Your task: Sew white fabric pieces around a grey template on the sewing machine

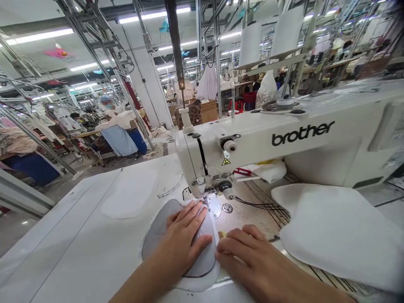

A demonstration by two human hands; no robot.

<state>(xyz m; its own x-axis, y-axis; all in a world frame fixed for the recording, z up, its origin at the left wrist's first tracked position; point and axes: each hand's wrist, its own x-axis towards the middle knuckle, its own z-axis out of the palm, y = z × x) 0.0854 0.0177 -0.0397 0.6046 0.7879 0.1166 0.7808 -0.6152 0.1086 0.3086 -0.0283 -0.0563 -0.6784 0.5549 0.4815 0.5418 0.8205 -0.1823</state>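
My left hand (184, 240) lies flat, fingers spread, on a grey rounded panel (158, 229) with a dark outline. Under the panel is a white fabric piece (202, 285) that shows as a margin around it. Its far right edge reaches the presser foot (206, 203) of a white sewing machine (252, 147), where a lamp lights the needle plate (215, 208). At the near right edge of the fabric, my right hand (246, 256) has its fingers curled together, pinching the edge; the fingertips are partly hidden. A small yellowish bit (223, 234) shows beside them.
A stack of white cut pieces (337, 231) lies right of the needle. Another white piece (131, 193) rests on the table (91, 235) at left. Red-handled snips (242, 171) and a white bundle (271, 170) sit under the machine arm. A person (107, 105) is in the background.
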